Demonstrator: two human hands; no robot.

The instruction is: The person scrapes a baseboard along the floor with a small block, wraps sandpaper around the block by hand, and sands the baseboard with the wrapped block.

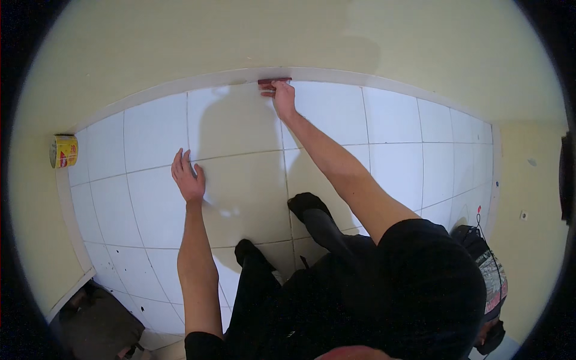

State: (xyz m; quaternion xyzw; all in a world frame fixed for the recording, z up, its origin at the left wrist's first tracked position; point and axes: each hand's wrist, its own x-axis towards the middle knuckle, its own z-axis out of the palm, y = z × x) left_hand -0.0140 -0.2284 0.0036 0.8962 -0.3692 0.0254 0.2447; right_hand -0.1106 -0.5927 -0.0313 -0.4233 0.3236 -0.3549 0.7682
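My right hand (284, 95) reaches far forward, its fingers on a narrow dark red object (274, 81). That piece lies lengthwise along the foot of the wall, where the pale skirting (324, 75) meets the floor. My hand partly covers it, so its exact kind cannot be told. To the left and closer to me, my left hand (188, 180) holds nothing and its fingers are apart. Beneath it are white floor tiles (153, 198); whether it touches them is unclear. My shadow falls across the tiles between both arms.
A yellow tub (64, 151) stands by the left wall. At lower left is a dark grey fabric item (101, 324), near dark specks on the tiles. A patterned bag (491, 274) is at my right. My dark-socked feet (308, 204) are on the floor.
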